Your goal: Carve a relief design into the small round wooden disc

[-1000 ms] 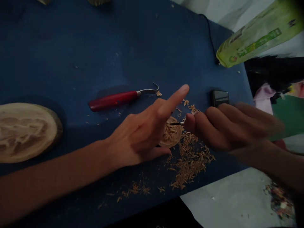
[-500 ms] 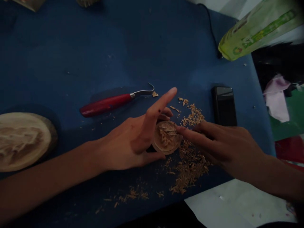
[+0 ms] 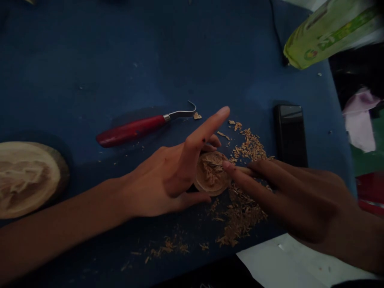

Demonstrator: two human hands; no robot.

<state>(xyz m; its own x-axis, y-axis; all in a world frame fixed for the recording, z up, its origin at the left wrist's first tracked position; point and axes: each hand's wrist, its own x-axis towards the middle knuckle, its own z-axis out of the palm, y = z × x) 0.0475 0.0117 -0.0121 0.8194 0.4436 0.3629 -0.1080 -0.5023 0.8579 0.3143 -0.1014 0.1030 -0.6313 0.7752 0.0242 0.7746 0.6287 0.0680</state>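
Observation:
A small round wood slice (image 3: 210,187) with a rough, carved hollow lies on the blue table. My left hand (image 3: 175,172) grips its edge between the thumb below and fingers above, the index finger stretched out past it. Closed in my right hand (image 3: 300,200) is a thin carving tool (image 3: 246,170) with a pale handle; its metal tip touches the hollow, and my index finger presses along it. Most of the handle is hidden. Wood shavings (image 3: 243,220) lie heaped beside the slice, partly under my right hand. Beyond my left hand rests a red-handled hook knife (image 3: 132,130).
A larger carved wood slice (image 3: 33,154) sits at the left edge. Past my right hand lies a black phone-like object (image 3: 290,132). A green-yellow plastic package (image 3: 318,44) and a dark cable (image 3: 277,36) are at the back right. White paper (image 3: 279,264) is near the front edge.
My right hand has shifted right and rolled over, showing more of the carving tool's pale handle. My left hand still grips the wood slice. The view has moved slightly.

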